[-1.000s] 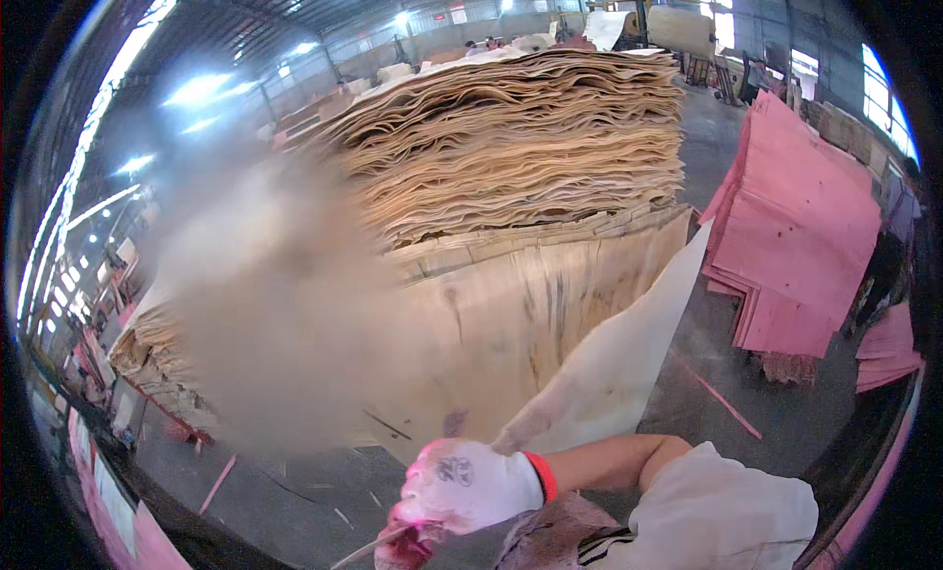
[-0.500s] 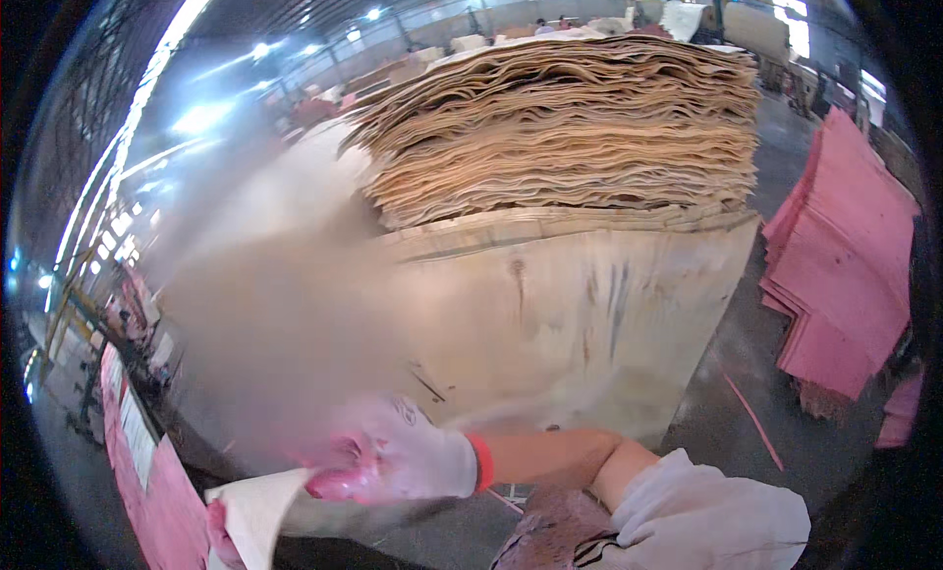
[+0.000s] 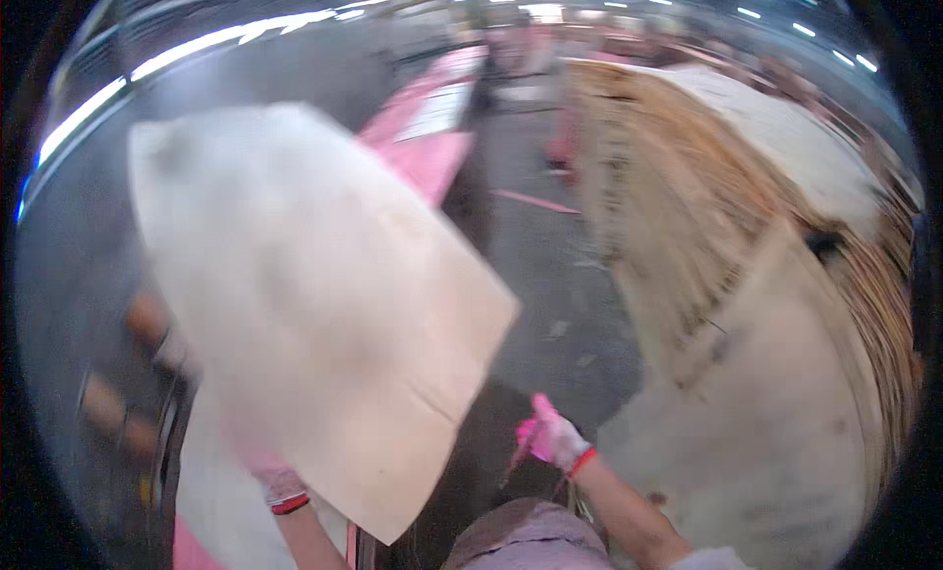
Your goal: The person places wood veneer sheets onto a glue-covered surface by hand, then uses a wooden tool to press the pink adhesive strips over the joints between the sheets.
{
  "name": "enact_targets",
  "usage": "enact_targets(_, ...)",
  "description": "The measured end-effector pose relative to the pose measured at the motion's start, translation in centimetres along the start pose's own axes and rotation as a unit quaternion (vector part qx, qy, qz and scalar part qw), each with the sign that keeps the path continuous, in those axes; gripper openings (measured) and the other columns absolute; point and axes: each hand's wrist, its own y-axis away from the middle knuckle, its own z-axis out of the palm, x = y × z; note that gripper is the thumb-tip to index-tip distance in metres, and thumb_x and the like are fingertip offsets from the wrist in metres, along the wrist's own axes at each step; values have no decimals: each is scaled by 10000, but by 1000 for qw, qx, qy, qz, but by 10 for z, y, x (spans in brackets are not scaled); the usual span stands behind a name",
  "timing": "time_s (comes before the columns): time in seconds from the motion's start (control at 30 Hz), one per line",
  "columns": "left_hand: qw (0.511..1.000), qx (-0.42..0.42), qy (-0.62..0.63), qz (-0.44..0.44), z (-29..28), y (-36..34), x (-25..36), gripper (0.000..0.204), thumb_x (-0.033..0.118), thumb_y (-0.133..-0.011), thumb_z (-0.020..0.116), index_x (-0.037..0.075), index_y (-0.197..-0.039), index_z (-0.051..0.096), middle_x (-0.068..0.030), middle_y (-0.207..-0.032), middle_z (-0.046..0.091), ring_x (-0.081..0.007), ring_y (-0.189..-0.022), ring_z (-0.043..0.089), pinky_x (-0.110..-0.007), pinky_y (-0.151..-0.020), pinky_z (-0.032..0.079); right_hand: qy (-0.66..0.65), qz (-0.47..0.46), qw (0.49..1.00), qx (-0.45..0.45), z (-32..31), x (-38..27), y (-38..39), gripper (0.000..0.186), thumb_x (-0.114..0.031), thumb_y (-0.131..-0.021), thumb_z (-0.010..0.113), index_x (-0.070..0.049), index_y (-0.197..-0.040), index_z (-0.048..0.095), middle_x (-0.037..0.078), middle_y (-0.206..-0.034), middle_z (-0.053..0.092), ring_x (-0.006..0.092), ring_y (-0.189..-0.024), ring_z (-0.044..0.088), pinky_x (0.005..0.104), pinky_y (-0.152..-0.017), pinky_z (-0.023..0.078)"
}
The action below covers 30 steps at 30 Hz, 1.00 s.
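A large pale veneer sheet [image 3: 324, 285], blurred, fills the left of the view. My left hand [image 3: 277, 482], in a pink-stained white glove, grips its lower left edge, with the fingers mostly hidden by it. Right of the sheet, my right hand [image 3: 552, 434], gloved alike with a red cuff, holds a thin stick [image 3: 516, 462] angled downward. Below the raised sheet, another pale sheet [image 3: 206, 511] lies over pink material [image 3: 192, 550].
A tall stack of veneers [image 3: 707, 187] with sheets draping down its side stands at right. Pink sheets [image 3: 427, 162] form a long row ahead. The grey floor [image 3: 560, 305] between them has a pink strip [image 3: 535, 201] and scraps on it.
The view has swung left, so the stack is now at right. The veneer sheet is raised in my left hand, and my right hand has moved away from it, rightward in view.
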Motion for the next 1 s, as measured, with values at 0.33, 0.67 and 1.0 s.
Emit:
enact_targets(0.33, 980, 126, -144, 56, -270, 177, 202, 539, 101, -862, 526, 63, -1379, 377, -147, -1272, 536, -319, -1083, 580, -479, -889, 520, -36, 120, 979, -163, 96, 127, -55, 632, -643, -835, 529, -63, -1080, 580, 145, -1115, 620, 315, -1057, 564, 516, -937, 427)
enact_targets(0.67, 976, 189, -25, 101, -454, 383, 365, 520, 75, -830, 497, 34, -1343, 421, 25, -750, 503, -223, -823, 590, -438, -857, 523, 341, 383, 856, 72, 68, 409, -21, 965, -730, -631, 676, -146, -1336, 370, 124, -1186, 519, 326, -1019, 467, 573, -908, 375)
enact_targets(1.0, 793, 543, -203, -189, -717, 500, 522, 280, 214, -890, 536, 53, -1113, 585, -89, -919, 641, -261, -790, 649, -387, -703, 553, 242, 392, 881, -111, 155, 602, 95, 341, -430, -896, 526, -119, -1014, 603, 96, -889, 623, 302, -744, 575, 439, -598, 474)
